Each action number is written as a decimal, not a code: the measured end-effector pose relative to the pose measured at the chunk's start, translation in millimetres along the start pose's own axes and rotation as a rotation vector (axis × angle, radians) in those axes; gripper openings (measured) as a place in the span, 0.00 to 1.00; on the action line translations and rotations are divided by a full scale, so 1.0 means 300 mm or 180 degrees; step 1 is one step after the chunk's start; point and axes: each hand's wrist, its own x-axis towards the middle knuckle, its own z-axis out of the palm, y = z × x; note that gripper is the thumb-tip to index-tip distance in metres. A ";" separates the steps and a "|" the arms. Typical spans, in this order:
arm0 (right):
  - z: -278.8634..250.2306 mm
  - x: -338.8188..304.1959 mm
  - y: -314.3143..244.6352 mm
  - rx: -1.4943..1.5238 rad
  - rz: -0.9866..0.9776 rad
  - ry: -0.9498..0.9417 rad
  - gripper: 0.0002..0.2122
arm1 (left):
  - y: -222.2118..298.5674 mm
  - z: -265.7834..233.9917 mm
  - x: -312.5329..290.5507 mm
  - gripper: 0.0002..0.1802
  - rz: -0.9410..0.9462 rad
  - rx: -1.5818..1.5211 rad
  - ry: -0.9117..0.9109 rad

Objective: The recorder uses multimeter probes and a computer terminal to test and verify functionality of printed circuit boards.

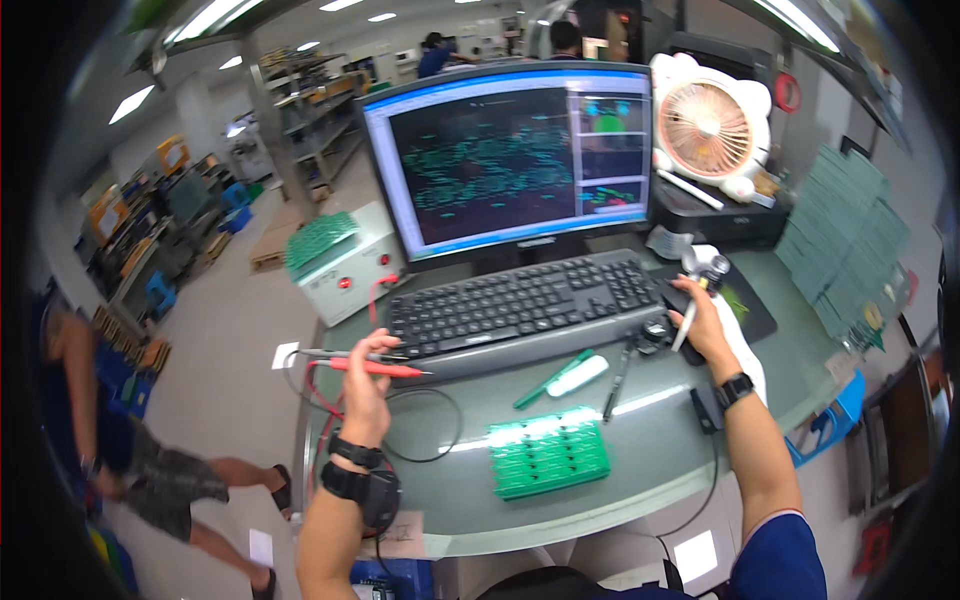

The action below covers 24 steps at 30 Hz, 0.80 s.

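My left hand (368,395) is closed on a pair of test probes at the left end of the keyboard (520,308). The red probe (385,369) and the black probe (345,354) lie across its fingers, tips toward the right. To the right of the keyboard, my right hand (703,325) is closed around a slim white pen-like stick (686,326). Just beyond its fingers is a small silvery, lens-like thing (712,270). A stack of green circuit boards (550,455) lies between my forearms. Above it are a green pen (553,379) and a white-and-green stick (578,376).
A monitor (490,165) showing a board layout stands behind the keyboard. At its left is a white test box (350,275) with green boards on top. A cat-shaped fan (710,125) sits on a black printer (720,215). A person (150,450) is beyond the desk's left edge.
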 end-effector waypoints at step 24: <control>-0.012 0.002 -0.056 -0.0195 0.0361 -0.0012 0.30 | 0.043 0.006 -0.027 0.20 -0.0244 0.0218 0.0080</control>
